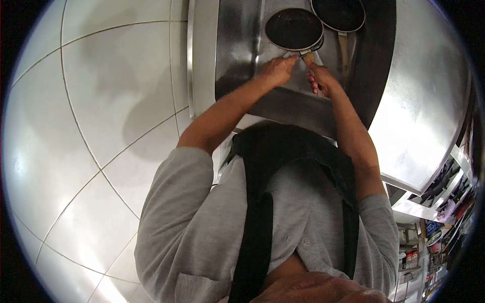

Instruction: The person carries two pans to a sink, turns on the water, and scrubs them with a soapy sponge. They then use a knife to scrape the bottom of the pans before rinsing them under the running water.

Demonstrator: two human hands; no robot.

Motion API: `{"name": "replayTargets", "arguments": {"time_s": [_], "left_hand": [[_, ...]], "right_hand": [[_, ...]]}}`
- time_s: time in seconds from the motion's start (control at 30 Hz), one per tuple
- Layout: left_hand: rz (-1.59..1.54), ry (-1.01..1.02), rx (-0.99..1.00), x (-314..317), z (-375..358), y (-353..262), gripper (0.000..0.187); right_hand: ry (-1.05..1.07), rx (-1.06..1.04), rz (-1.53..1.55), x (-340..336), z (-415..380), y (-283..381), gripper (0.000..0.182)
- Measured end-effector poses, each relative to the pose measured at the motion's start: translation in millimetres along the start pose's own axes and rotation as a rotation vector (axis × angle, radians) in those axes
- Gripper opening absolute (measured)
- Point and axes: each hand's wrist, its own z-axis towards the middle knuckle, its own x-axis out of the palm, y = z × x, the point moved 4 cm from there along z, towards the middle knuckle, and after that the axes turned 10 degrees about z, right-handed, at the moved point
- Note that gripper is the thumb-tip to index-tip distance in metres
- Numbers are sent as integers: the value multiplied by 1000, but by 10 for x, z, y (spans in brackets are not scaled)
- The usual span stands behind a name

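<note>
A dark round frying pan (294, 29) lies in the metal sink, its short tan handle (307, 57) pointing towards me. My right hand (321, 80) is wrapped round that handle, fingers curled. Close to where the handle joins the pan is my left hand (279, 70), fingers closed together; what they hold, if anything, is too small to make out. A second frying pan (339, 14) rests to the right, its long handle (344, 53) also towards me. Part of another dark rim shows under the first pan.
The steel sink (240, 48) has a raised front wall between my body and the pans. On the right is a steel counter (429, 86), with shelves of kitchen items (411, 257) beyond it. White tiles (121, 166) cover the left side.
</note>
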Motion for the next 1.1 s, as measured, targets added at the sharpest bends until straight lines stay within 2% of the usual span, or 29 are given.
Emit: {"name": "replayTargets", "arguments": {"time_s": [0.1, 0.13, 0.23, 0.27, 0.37, 0.4, 0.47, 0.6, 0.7, 0.8, 0.9, 0.93, 0.97, 1.03, 1.07, 1.1], "left_hand": [[2, 4, -44, -227, -11, -95, 37], [9, -20, -71, -63, -12, -82, 37], [44, 74, -35, 55, 23, -13, 38], [14, 38, -28, -166, 4, -41, 37], [-74, -124, -23, 17, -9, 30, 36], [-134, 1, -106, -82, -111, -29, 35], [-161, 34, -135, -161, -182, -31, 33], [-132, -75, -128, -253, -247, -197, 30], [-188, -28, -103, -119, -91, -142, 30], [103, 238, -48, 102, -223, 310, 31], [-151, -56, -107, -125, -367, 108, 34], [-143, -52, -90, -357, -315, -281, 31], [-111, -1, -93, -283, -255, -317, 31], [-42, 90, -96, -216, -72, -297, 31], [-134, -25, -79, -69, -154, -73, 36], [-170, 32, -86, -155, -197, 52, 36]], "right_hand": [[16, 2, 38, 2, -19, 48, 48], [22, 18, 66, 23, -51, 46, 48], [10, -51, -21, 21, -43, 8, 48], [27, -35, -5, 18, -57, -49, 49], [38, -25, 20, 2, -20, 43, 49], [14, -12, 21, -9, -13, 44, 48], [5, 12, 11, -49, -63, -16, 47], [29, -37, 30, -8, -28, 92, 45], [-9, 3, 33, -28, 8, -67, 44], [-10, -19, -11, -112, 49, 0, 44], [-3, -40, -27, -40, 87, 24, 45], [-15, -31, -35, -57, 56, -17, 46], [-41, -25, -45, -66, 18, -23, 47], [-91, -25, -65, -60, -52, 41, 48], [-73, -45, -87, -94, -2, 75, 49], [-55, -68, -93, -123, 105, 81, 50]]}}
